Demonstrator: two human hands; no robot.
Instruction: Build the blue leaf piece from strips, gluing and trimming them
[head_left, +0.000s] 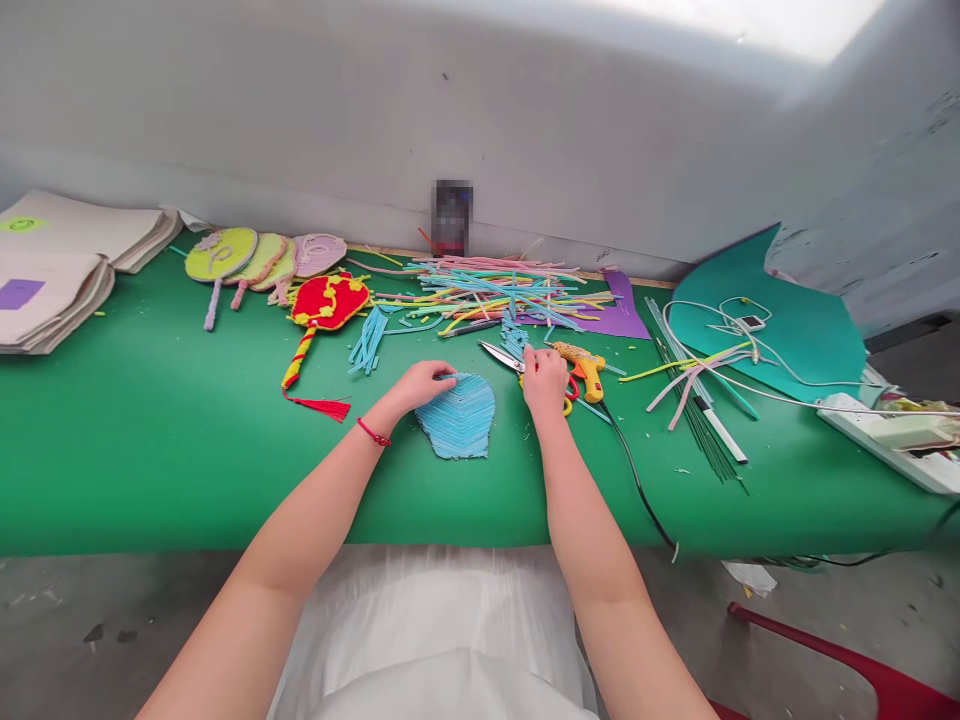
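**One pale wall (262, 100), one green table (225, 480)**

Grey scuffs and bright light across the wall's right side. Along its foot, the table: smooth, rounded at the near edge, flecked with pale scraps. Beneath, a littered grey floor (60, 660); at lower right, part of a red chair (892, 680). To the table's right, a curled teal sheet (810, 320); near the wall, a loose heap of coloured stems (487, 280); far left, paper stacks (75, 230). At the right edge, a power strip (874, 430). Left of the heap, four pale fans (221, 253), overlapping; nearer, a tasselled red fan (330, 300). At centre, flat on the table, a blue panel (461, 420). At its upper left edge, the left hand (424, 388), thumb and fingers nearly together, holding that edge. Farther right, the right hand (546, 378), fingers curled over scissors (501, 355); grip hidden, cannot tell whether closed on them. Just beside, a yellow glue gun (589, 365).
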